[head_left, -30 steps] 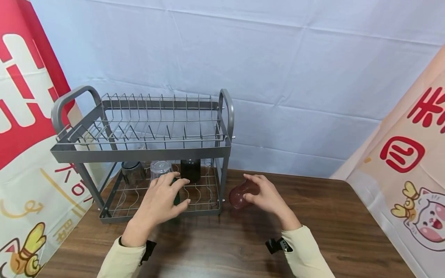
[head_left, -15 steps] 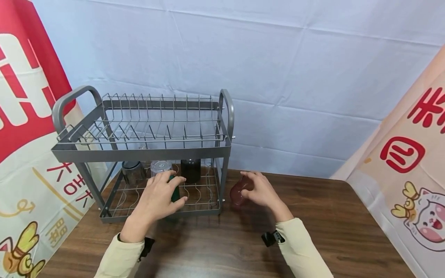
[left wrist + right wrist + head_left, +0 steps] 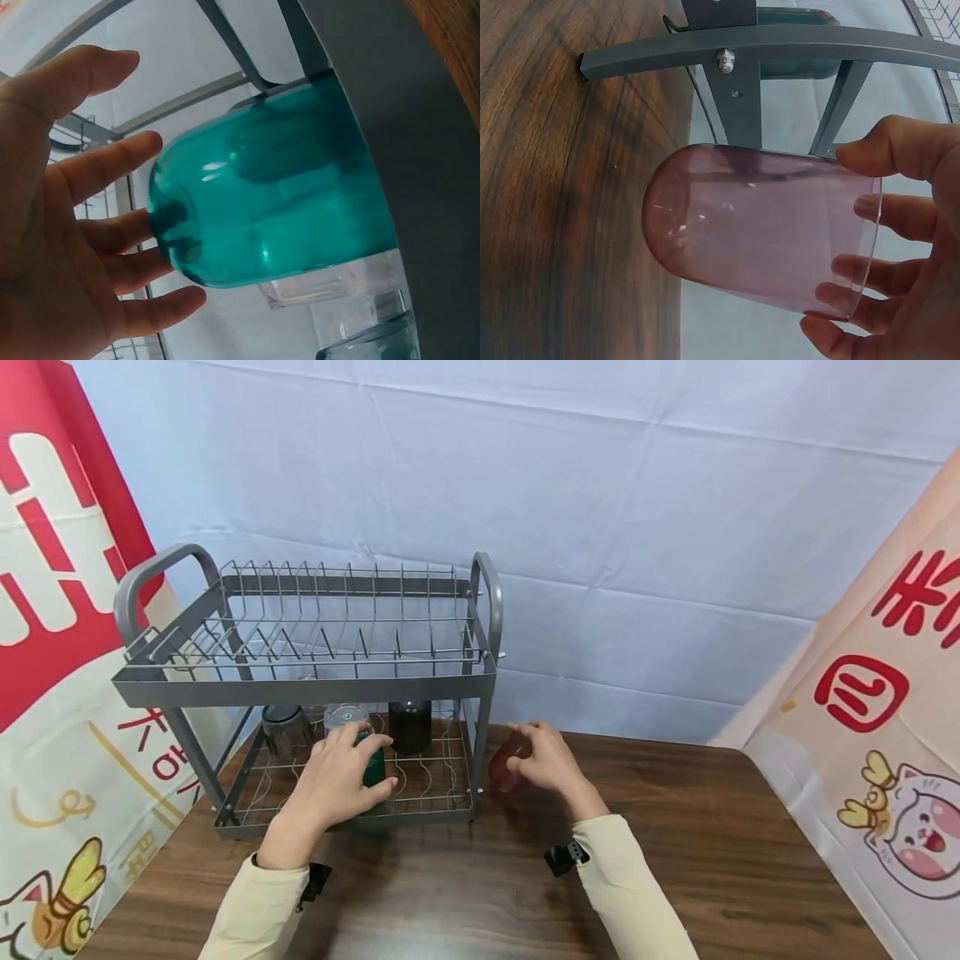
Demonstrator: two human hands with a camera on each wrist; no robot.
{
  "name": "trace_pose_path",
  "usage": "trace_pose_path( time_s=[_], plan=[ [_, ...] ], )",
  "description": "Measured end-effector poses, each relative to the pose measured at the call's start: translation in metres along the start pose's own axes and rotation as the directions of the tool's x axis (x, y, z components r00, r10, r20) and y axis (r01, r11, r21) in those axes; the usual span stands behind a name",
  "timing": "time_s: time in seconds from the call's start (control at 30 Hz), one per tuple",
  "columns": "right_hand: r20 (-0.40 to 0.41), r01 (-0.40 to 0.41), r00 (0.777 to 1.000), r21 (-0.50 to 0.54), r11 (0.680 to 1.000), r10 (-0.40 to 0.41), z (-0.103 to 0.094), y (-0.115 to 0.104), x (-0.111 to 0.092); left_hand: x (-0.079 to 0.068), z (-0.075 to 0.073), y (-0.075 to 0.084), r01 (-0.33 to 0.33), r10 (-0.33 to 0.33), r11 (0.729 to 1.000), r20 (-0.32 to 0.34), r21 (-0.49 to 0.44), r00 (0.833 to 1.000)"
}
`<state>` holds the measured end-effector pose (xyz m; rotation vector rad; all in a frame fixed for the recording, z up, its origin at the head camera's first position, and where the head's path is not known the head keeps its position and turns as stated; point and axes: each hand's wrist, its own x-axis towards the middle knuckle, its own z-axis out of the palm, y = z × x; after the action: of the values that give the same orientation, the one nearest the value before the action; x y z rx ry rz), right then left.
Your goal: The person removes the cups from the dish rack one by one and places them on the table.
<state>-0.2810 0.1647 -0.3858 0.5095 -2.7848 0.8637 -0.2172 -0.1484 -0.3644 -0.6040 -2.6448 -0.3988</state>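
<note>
Pink transparent tumbler (image 3: 757,225), mouth end up, is outside the dish rack (image 3: 300,694), just beside its right end; whether its rounded base touches the tabletop (image 3: 675,827) I cannot tell. The right hand (image 3: 547,758) grips it near the rim, thumb on one side and fingers on the other. At the front of the lower tier (image 3: 420,817), the green glass (image 3: 277,187) stands base up; the left hand (image 3: 330,777) has its fingertips at that base, contact uncertain, with the thumb spread away and nothing clasped. Behind and beside it on the same tier are a clear glass (image 3: 346,715), a smoky grey glass (image 3: 287,731) and a black glass (image 3: 410,727). Judging from this layout, those four look already placed, while the pink one alone appears left to deal with.
</note>
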Motion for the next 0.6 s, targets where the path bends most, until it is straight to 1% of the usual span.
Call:
trace_pose_path(
  time_s=[0.17, 0.4, 0.6],
  plan=[
    [0.007, -0.012, 1.000, -0.024, 1.000, 0.012, 0.002, 0.001, 0.009, 0.001, 0.002, -0.006, 0.016, -0.016, 1.000, 0.001, -0.011, 1.000],
    [0.037, -0.021, 0.999, -0.072, 0.997, 0.023, 0.007, 0.003, 0.019, 0.004, 0.004, -0.015, 0.026, -0.026, 0.999, 0.006, -0.023, 1.000],
    [0.055, -0.045, 0.997, -0.113, 0.993, 0.052, 0.013, 0.004, 0.030, 0.007, 0.004, -0.018, 0.034, -0.033, 0.998, 0.028, -0.051, 0.999]
  ],
)
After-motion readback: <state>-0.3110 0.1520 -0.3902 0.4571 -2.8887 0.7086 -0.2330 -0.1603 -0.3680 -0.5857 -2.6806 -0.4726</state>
